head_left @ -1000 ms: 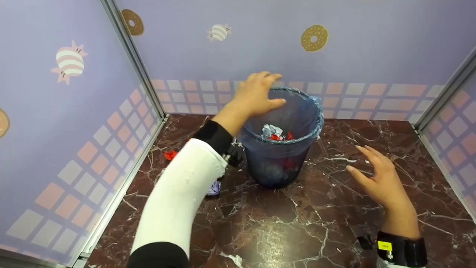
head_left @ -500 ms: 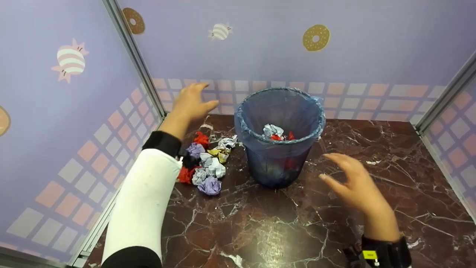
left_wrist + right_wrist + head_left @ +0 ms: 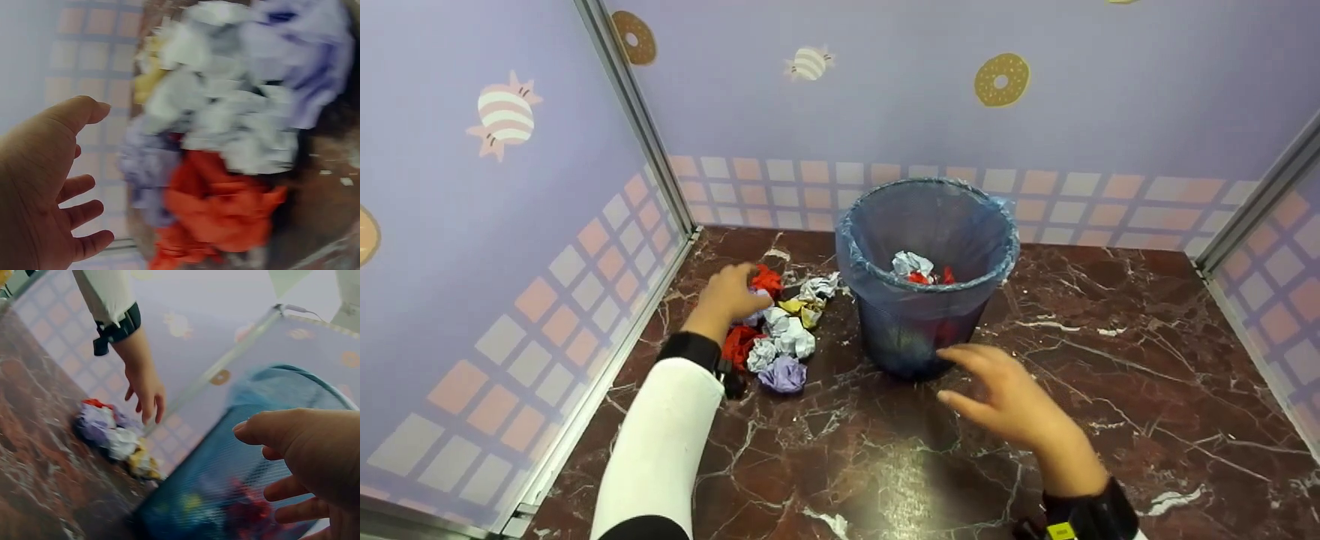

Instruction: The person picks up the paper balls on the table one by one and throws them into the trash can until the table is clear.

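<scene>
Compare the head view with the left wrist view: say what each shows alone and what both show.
Only the head view shows the bin with its blue liner, a few crumpled papers inside it, the right hand open beside its base, the marble table and the candy-patterned walls.

Only the left wrist view shows the palm side of the left hand, its fingers spread and holding nothing, though the frame is blurred.

Both show the left hand at the pile of crumpled paper, with red, white, purple and yellow pieces.
</scene>
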Available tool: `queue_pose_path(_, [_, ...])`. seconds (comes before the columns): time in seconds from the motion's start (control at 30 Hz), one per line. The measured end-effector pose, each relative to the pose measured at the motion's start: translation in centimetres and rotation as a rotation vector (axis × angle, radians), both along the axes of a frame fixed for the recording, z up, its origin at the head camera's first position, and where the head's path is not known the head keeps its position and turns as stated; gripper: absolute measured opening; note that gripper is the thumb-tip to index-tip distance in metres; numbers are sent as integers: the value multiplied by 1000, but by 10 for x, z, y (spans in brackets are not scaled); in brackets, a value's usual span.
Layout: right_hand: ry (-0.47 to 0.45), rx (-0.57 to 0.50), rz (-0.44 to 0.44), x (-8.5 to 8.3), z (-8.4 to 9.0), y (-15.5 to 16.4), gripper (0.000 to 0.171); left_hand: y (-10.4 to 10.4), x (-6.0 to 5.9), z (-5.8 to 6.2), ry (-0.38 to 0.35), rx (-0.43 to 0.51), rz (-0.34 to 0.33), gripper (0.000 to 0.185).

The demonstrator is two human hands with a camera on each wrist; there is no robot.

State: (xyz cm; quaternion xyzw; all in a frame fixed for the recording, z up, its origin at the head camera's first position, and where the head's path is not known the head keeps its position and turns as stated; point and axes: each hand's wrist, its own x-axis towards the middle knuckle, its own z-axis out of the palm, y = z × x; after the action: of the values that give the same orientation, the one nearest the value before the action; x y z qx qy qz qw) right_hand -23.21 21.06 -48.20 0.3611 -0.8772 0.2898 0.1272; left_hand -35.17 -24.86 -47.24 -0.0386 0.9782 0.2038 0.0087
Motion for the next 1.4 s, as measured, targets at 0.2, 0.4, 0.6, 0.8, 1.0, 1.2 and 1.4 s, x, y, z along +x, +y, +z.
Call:
queue_pose_path(0.2, [7, 51, 87, 6, -13, -24, 56, -4, 3, -31, -10, 1, 2, 68])
queue_pose_path(0.4, [-24, 64, 150, 9, -24, -37, 50, -7, 2, -49, 25, 47, 3, 54])
queue_pose_path(0.6, [-40, 72, 148, 9, -27, -40, 49, -8, 8, -50, 70, 82, -12, 36])
queue_pose_path(0.8, [-55, 75, 143, 8, -28, -40, 51, -8, 12, -46, 86, 117, -28, 32])
queue_pose_path(1.0, [-62, 71, 152, 8, -29, -40, 51, -9, 14, -45, 104, 151, -17, 33])
queue_pose_path(1.2, [-68, 64, 155, 7, -29, -38, 50, -11, 16, -43, 101, 178, 13, 34])
queue_pose_path(1.4, [-97, 63, 153, 7, -28, -36, 49, -14, 18, -41, 87, 181, 22, 31])
